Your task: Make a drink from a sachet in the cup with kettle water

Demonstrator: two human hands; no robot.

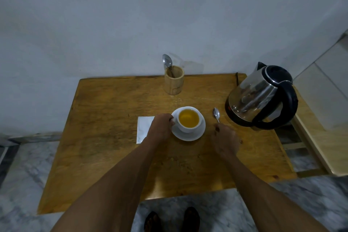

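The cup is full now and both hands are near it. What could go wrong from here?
The cup is filled nearly to its rim, so the left hand at its side might spill it onto the saucer.

The right hand is at the spoon handle, with the kettle close beside it; a wide movement could knock it.

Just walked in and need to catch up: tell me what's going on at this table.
A person is making a drink. The white cup on its saucer already holds yellowish liquid. The left hand is at the cup's side, while the right hand holds the handle end of a spoon lying on the wooden table. The kettle stands to the right, and a white sachet lies left of the cup.
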